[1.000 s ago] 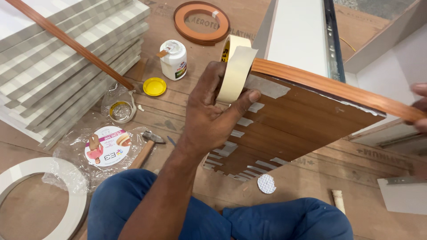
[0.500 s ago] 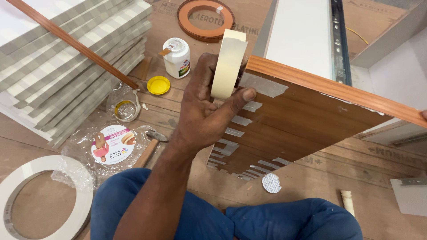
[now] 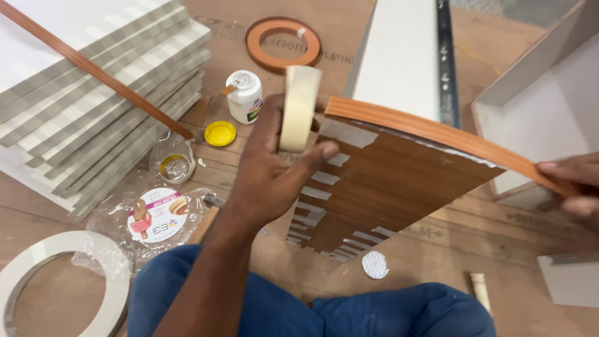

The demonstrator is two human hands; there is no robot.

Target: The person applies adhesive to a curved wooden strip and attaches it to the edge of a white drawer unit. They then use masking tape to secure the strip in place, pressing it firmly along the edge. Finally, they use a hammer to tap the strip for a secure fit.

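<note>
Right hand (image 3: 571, 187) returned to edge strip (image 3: 437, 134); left hand (image 3: 274, 168) holds tape roll (image 3: 298, 107).

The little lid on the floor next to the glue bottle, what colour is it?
Bright yellow. The lid lies beside the white glue bottle, clearest in the head view.

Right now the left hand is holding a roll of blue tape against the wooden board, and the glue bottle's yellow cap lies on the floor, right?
Not quite. The tape roll in the left hand is cream-coloured, not blue, as the head view shows. The rest stands: it is held against the wooden board, and the yellow cap lies on the floor beside the glue bottle.
</note>
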